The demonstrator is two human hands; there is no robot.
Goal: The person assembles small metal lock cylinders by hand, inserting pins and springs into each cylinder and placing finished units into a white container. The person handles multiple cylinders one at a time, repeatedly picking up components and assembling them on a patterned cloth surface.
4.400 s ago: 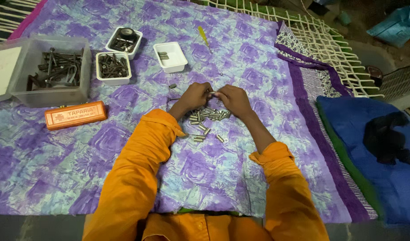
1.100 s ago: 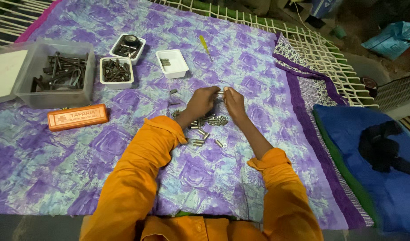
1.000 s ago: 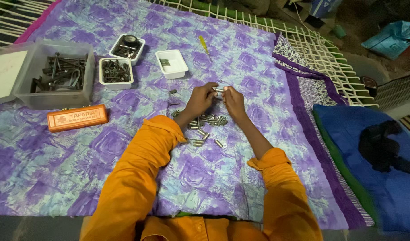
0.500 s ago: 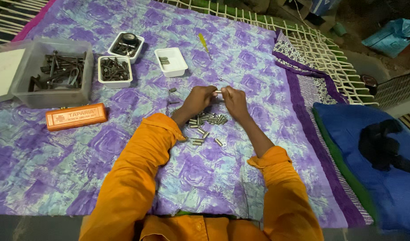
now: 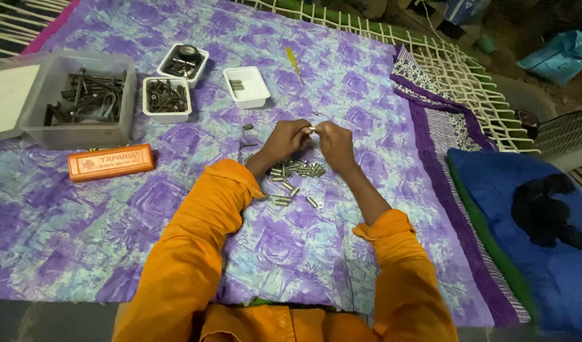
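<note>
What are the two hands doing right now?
Left hand: closed, pinching one end of a small metal piece.
Right hand: closed, pinching the other end of that piece, above the pile of similar pieces.

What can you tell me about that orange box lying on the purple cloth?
The orange box is a long, flat, rectangular case with rounded corners, plastic by its look, with pale lettering and a small emblem on its lid. It is closed and lies flat, slightly tilted, on the purple patterned cloth, just in front of the clear bin of dark metal parts. Neither hand touches it.
</note>
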